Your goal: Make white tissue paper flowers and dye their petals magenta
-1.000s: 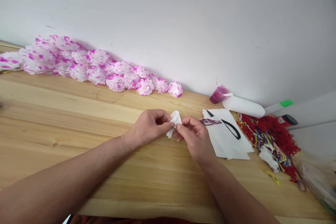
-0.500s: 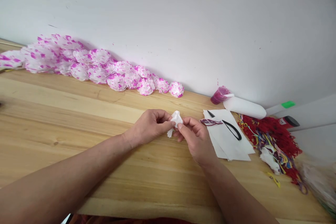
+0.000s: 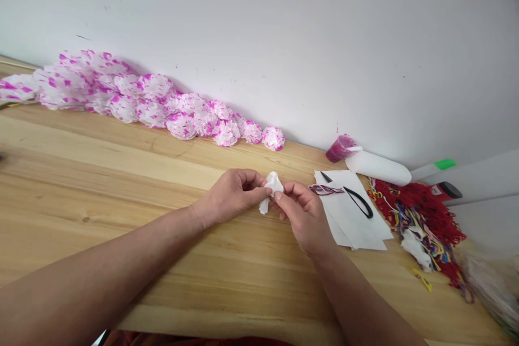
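Observation:
A small piece of crumpled white tissue paper (image 3: 274,183) is pinched between my two hands above the wooden table. My left hand (image 3: 237,193) grips its left side with thumb and fingers together. From the right, my right hand (image 3: 302,211) pinches the same piece, thumb tip on its lower edge. A narrow folded tail of the paper hangs below the left thumb. The fingertips behind the paper are partly hidden. Just right of my right hand lie white paper sheets (image 3: 357,227), with a purple-and-white thread bundle (image 3: 325,190) and black-handled snips (image 3: 359,203) on them.
Pink-spotted white paper flowers (image 3: 154,100) are heaped along the wall at the back left of the table (image 3: 101,173). Toward the right stand a cup of magenta liquid (image 3: 339,148), a white bottle (image 3: 379,166), red yarn (image 3: 430,208) and a clear plastic bag (image 3: 492,286).
Both hands keep their pinch on the white tissue paper, in nearly the same place. The view has shifted very slightly; nothing else visibly differs.

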`<state>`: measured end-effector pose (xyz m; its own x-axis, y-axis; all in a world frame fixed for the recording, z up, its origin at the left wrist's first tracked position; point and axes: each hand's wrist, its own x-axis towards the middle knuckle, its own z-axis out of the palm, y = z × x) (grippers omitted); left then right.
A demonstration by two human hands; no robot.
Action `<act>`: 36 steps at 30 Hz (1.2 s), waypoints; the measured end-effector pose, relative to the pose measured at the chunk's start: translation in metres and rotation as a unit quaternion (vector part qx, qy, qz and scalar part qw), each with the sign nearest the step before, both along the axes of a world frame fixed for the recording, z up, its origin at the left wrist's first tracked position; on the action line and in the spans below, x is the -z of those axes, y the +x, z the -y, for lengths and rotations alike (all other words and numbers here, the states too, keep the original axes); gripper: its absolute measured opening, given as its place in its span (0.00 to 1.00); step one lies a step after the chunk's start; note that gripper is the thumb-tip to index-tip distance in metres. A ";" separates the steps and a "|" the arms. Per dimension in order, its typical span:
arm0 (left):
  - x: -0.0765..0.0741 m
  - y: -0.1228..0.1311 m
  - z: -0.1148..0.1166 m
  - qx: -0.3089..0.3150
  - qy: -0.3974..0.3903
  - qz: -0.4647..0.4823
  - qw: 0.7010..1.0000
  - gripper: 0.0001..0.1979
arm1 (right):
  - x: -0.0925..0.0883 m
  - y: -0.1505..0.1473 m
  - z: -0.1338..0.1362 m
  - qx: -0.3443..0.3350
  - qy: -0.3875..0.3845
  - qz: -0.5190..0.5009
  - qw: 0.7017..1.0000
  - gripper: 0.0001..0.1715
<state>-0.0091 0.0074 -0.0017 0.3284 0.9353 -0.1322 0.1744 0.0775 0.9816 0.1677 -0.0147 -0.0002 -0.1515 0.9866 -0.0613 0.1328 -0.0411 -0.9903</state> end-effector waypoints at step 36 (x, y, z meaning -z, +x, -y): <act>0.000 0.001 0.002 -0.024 0.003 -0.001 1.000 0.10 | 0.001 0.000 0.002 0.024 0.014 0.024 0.999 0.10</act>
<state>-0.0077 0.0051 -0.0020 0.2837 0.9506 -0.1263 0.1721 0.0791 0.9819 0.1676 -0.0168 -0.0016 -0.1024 0.9940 -0.0388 0.1790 -0.0199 -0.9836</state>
